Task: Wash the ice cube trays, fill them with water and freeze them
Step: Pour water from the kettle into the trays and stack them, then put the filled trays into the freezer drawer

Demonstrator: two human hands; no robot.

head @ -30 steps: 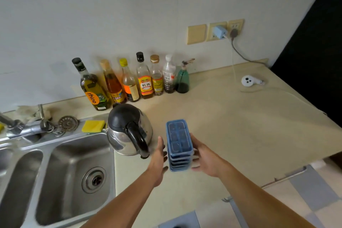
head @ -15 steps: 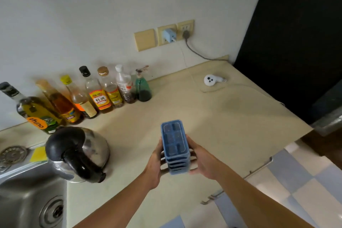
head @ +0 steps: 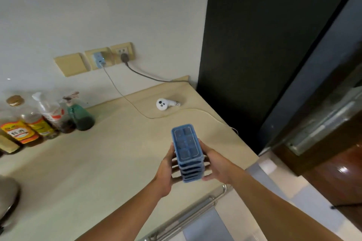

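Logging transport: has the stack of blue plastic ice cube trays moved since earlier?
Yes. The stack of blue plastic ice cube trays went rightward: earlier left of the white plastic gadget, now slightly right of it.

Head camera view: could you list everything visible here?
ice cube trays: one stack, blue, held above the counter's front edge
counter: one, beige, below the wall
bottles: at least three, orange and red labels, left by wall
spray bottle: one, green, beside those bottles
wall plates: three, beige, on the wall
charger: one, blue, in the middle plate
cables: two, grey, running down from the plates
gadget: one, white, counter's back right
left hand: one, grips the stack's left side
right hand: one, grips the stack's right side
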